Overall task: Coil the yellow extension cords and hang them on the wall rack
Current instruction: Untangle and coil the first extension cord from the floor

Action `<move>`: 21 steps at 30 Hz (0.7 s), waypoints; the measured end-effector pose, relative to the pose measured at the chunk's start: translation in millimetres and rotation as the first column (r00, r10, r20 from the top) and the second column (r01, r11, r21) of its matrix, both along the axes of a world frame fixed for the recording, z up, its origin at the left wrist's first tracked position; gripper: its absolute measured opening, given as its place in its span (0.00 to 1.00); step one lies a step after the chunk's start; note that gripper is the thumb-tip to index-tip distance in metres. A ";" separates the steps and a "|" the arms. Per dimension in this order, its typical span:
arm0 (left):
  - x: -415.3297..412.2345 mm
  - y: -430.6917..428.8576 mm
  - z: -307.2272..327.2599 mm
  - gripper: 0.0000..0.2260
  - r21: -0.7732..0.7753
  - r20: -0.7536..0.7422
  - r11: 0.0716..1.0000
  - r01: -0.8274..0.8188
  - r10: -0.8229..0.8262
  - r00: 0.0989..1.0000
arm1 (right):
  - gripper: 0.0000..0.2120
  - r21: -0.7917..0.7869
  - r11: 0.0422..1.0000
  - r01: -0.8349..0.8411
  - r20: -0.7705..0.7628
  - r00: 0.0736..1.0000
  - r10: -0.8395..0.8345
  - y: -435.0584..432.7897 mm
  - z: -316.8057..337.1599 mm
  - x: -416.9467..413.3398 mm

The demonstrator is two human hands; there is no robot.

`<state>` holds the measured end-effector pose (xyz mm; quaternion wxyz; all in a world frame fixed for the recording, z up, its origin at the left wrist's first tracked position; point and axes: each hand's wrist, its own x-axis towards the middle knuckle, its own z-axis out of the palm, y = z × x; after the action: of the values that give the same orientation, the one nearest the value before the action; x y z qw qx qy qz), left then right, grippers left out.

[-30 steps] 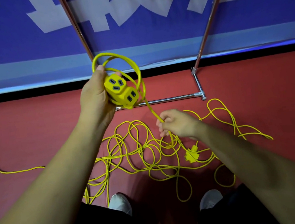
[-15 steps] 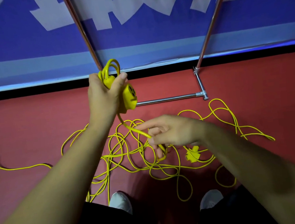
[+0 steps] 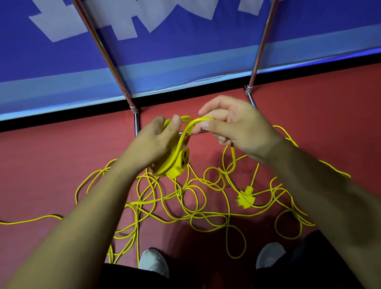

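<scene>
Cord (image 3: 198, 205) lies tangled across the red floor (image 3: 44, 165) in front of the rack's legs (image 3: 136, 124). Left hand (image 3: 153, 143) grips the socket block (image 3: 177, 160), half hiding it; right hand (image 3: 237, 124) pinches a loop beside it. Forearms cover the tangle's edges.

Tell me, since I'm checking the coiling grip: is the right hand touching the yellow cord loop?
Touching. The head view shows the right hand pinching the yellow cord loop between thumb and fingers, beside the left hand.
</scene>
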<state>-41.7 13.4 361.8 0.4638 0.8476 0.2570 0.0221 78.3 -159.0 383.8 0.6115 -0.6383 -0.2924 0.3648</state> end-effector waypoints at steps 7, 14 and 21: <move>0.5 -6.9 -9.8 0.20 0.245 -0.113 0.939 0.241 -0.219 0.969 | 0.07 -0.036 0.995 0.093 0.218 0.972 -0.083 0.7 -0.4 4.7; -5.7 -0.9 -3.1 0.19 0.090 -0.016 0.946 0.311 -0.310 0.950 | 0.07 -0.029 0.981 0.193 0.321 0.931 -0.174 5.1 -10.1 14.4; -6.1 -13.8 8.9 0.18 -0.319 0.242 0.918 0.238 -0.164 0.956 | 0.04 -0.034 0.992 0.124 0.254 0.961 -0.112 6.3 -20.4 28.2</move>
<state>-47.8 -0.4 370.6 0.6292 0.7681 0.1175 0.0186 106.5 -152.8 363.3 0.5740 -0.7108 -0.3200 0.2509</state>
